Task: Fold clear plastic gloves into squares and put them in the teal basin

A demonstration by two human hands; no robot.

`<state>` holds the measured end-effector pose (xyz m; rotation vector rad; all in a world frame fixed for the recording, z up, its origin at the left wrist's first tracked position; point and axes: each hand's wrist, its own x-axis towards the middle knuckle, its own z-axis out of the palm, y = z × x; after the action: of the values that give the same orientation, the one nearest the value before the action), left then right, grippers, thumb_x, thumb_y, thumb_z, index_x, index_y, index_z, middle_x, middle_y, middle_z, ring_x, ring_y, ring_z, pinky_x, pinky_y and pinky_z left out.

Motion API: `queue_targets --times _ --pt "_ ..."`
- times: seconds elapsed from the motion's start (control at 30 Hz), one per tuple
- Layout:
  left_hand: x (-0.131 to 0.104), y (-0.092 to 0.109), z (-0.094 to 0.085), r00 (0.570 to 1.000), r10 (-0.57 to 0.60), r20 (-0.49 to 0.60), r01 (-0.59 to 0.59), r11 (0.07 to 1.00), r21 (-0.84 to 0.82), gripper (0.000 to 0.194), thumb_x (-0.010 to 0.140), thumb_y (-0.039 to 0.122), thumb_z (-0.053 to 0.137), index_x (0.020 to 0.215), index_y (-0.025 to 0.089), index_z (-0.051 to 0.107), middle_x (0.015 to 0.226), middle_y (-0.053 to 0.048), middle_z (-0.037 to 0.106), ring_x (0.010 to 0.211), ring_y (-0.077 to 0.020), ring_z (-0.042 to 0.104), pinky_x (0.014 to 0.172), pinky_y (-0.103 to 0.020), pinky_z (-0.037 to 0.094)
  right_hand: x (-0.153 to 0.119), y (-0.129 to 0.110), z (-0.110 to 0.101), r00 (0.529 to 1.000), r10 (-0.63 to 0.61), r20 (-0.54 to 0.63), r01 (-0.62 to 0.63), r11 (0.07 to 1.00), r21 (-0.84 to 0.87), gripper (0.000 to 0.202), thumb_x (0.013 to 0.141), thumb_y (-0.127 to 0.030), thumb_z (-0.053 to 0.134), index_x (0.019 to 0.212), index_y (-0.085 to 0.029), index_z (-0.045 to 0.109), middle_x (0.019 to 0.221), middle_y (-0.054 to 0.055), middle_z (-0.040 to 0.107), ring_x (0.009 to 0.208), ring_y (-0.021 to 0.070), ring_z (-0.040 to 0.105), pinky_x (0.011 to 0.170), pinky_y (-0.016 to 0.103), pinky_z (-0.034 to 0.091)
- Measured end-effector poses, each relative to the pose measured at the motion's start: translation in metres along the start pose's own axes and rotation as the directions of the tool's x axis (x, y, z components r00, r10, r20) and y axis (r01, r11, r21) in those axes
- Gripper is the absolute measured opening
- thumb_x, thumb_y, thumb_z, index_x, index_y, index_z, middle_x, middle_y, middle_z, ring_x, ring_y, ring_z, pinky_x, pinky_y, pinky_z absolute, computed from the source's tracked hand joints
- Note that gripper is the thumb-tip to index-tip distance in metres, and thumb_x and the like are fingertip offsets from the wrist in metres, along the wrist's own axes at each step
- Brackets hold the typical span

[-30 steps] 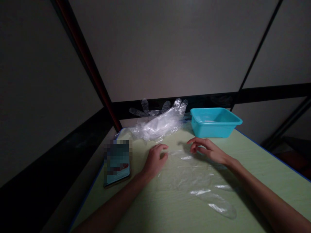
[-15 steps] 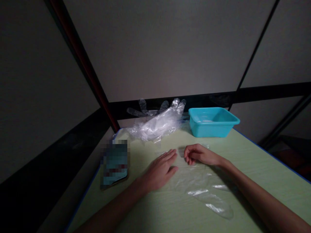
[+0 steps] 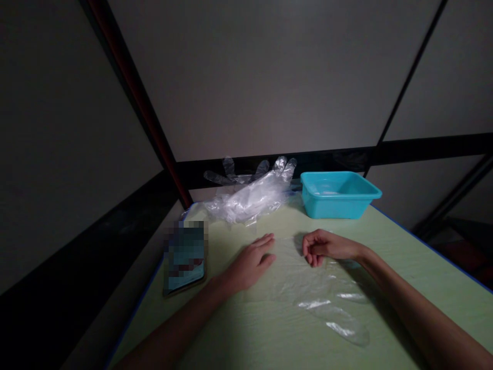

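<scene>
A clear plastic glove (image 3: 308,288) lies flat on the pale green table (image 3: 246,334), its fingers pointing to the lower right. My left hand (image 3: 252,262) rests flat on the left end of the glove, thumb apart from the other fingers. On the glove's upper part is my right hand (image 3: 319,247), its fingers curled inward over the plastic. Whether those fingers pinch anything is hidden. Behind my hands, a loose pile of clear plastic gloves (image 3: 250,198) sits at the back of the table.
A turquoise plastic basin (image 3: 337,203) stands at the back right of the table. A phone (image 3: 187,257), its screen blurred, lies near the left edge. Grey wall panels (image 3: 269,87) with dark strips rise behind the table.
My right hand has moved a little to the right over the glove. My left hand has shifted slightly left, so the gap between my hands is wider.
</scene>
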<state>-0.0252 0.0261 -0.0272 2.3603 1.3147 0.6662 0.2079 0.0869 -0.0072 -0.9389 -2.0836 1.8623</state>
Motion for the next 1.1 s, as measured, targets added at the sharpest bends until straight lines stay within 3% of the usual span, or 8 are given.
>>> queue_targets --times 0.33,0.43,0.5,0.6,0.67,0.77,0.87,1.1 --pt "0.006 -0.017 -0.007 0.911 -0.319 -0.263 0.195 0.893 -0.406 0.034 0.076 0.029 0.045 0.098 0.010 0.063 0.108 -0.009 0.060 0.103 -0.0224 0.054 0.094 -0.038 0.037 -0.005 0.000 -0.003 0.999 -0.031 0.020 0.030 0.999 0.032 0.012 0.065 -0.009 0.048 0.073 -0.012 0.056 0.066 0.001 0.061 0.057 0.0089 0.058 0.054 0.021 0.045" --pt "0.005 -0.017 -0.007 0.899 -0.314 -0.305 0.186 0.905 -0.382 0.033 0.078 0.027 0.043 0.100 0.011 0.062 0.107 -0.008 0.061 0.101 -0.0214 0.055 0.092 -0.037 0.039 -0.011 -0.001 -0.011 0.989 -0.137 -0.053 0.140 0.988 0.059 0.009 0.069 -0.015 0.053 0.077 -0.012 0.057 0.076 0.005 0.063 0.068 0.0117 0.060 0.063 0.024 0.047" --pt "0.003 -0.012 -0.006 0.925 -0.205 -0.319 0.134 0.964 -0.230 0.034 0.078 0.022 0.041 0.106 0.012 0.058 0.114 -0.008 0.057 0.108 -0.0200 0.051 0.096 -0.036 0.035 -0.013 -0.002 -0.015 0.964 -0.195 -0.180 0.207 0.977 0.054 0.011 0.073 -0.020 0.053 0.081 -0.013 0.056 0.083 0.006 0.064 0.075 0.0143 0.061 0.068 0.027 0.047" --pt "-0.001 0.000 -0.004 0.984 0.046 -0.172 -0.034 0.997 0.074 0.042 0.079 0.020 0.043 0.120 0.016 0.046 0.129 -0.006 0.043 0.121 -0.0179 0.035 0.104 -0.036 0.023 -0.010 -0.001 -0.013 0.888 -0.302 -0.347 0.261 0.952 -0.162 0.021 0.078 -0.029 0.048 0.092 -0.014 0.056 0.097 0.010 0.062 0.091 0.0203 0.058 0.080 0.036 0.045" --pt "-0.004 0.008 -0.003 0.993 0.114 -0.032 -0.105 0.975 0.196 0.049 0.081 0.025 0.044 0.128 0.016 0.035 0.136 -0.007 0.032 0.126 -0.0172 0.025 0.106 -0.036 0.017 -0.006 0.000 -0.005 0.850 -0.398 -0.344 0.225 0.866 -0.446 0.034 0.082 -0.033 0.043 0.108 -0.014 0.053 0.114 0.013 0.055 0.106 0.0240 0.050 0.091 0.041 0.037" --pt "-0.006 0.015 -0.003 0.993 0.088 0.077 -0.106 0.956 0.275 0.054 0.084 0.033 0.038 0.132 0.012 0.024 0.140 -0.009 0.020 0.129 -0.0170 0.015 0.106 -0.035 0.015 0.000 0.003 0.011 0.881 -0.433 -0.192 0.151 0.640 -0.753 0.053 0.085 -0.040 0.037 0.131 -0.014 0.032 0.137 0.012 0.028 0.125 0.0247 0.027 0.103 0.042 0.021" --pt "-0.006 0.018 -0.003 0.991 0.063 0.119 -0.096 0.952 0.291 0.056 0.086 0.037 0.033 0.134 0.011 0.019 0.141 -0.010 0.016 0.130 -0.0170 0.012 0.106 -0.034 0.015 0.004 0.007 0.027 0.913 -0.400 -0.083 0.133 0.484 -0.865 0.064 0.086 -0.047 0.032 0.137 -0.014 0.012 0.142 0.011 0.010 0.129 0.0231 0.011 0.105 0.042 0.014" --pt "-0.006 0.018 -0.006 0.986 0.037 0.164 -0.085 0.950 0.301 0.056 0.087 0.039 0.029 0.133 0.009 0.019 0.141 -0.011 0.015 0.130 -0.0173 0.010 0.105 -0.031 0.014 0.005 0.012 0.034 0.938 -0.346 -0.022 0.129 0.408 -0.904 0.069 0.085 -0.052 0.028 0.137 -0.011 0.007 0.141 0.012 0.005 0.129 0.0230 0.007 0.106 0.041 0.011"
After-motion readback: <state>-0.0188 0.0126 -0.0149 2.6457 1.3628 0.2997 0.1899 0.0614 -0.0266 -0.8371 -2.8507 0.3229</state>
